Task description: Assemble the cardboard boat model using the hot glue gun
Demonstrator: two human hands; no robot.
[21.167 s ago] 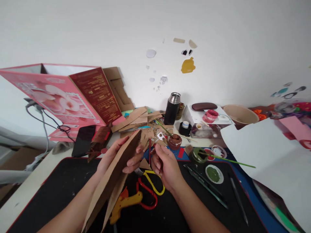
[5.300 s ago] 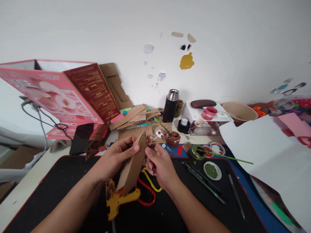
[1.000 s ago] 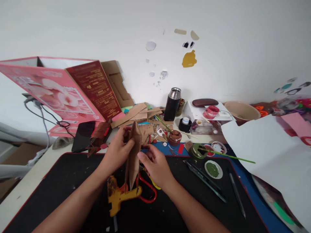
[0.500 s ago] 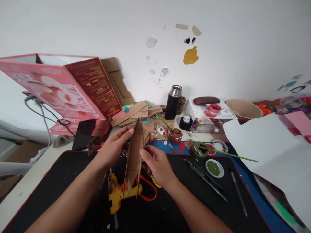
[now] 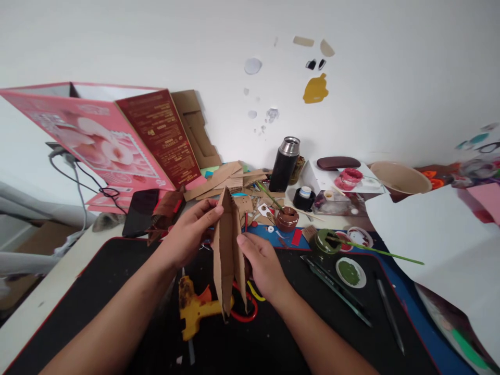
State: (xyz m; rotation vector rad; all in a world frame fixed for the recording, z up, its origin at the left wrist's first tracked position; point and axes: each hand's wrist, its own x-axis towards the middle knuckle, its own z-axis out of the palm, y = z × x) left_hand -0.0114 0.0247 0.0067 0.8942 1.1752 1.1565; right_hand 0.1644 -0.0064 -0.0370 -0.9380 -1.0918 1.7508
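Observation:
A folded brown cardboard piece (image 5: 225,250), long and narrow with pointed ends, is held up between both hands above the mat. My left hand (image 5: 195,226) pinches its upper left edge with thumb and fingers. On the right side, my right hand (image 5: 262,263) grips the other wall, thumb on the outside and fingers partly hidden behind. Below the cardboard a yellow glue gun (image 5: 193,307) lies on the black mat (image 5: 148,333). Scissors with red handles (image 5: 247,315) are partly covered by the cardboard.
Cardboard scraps (image 5: 219,182) pile up behind the hands, near a black thermos (image 5: 283,169). A brown paint jar (image 5: 287,219) and a green paint jar (image 5: 327,241) hold sticks. Pens (image 5: 338,291) lie at right. A pink box (image 5: 105,140) and a phone (image 5: 140,211) stand left.
The cardboard piece has turned in my hands, showing more of its left wall, and its two sides look farther apart. The view has shifted slightly, moving the surroundings to the right.

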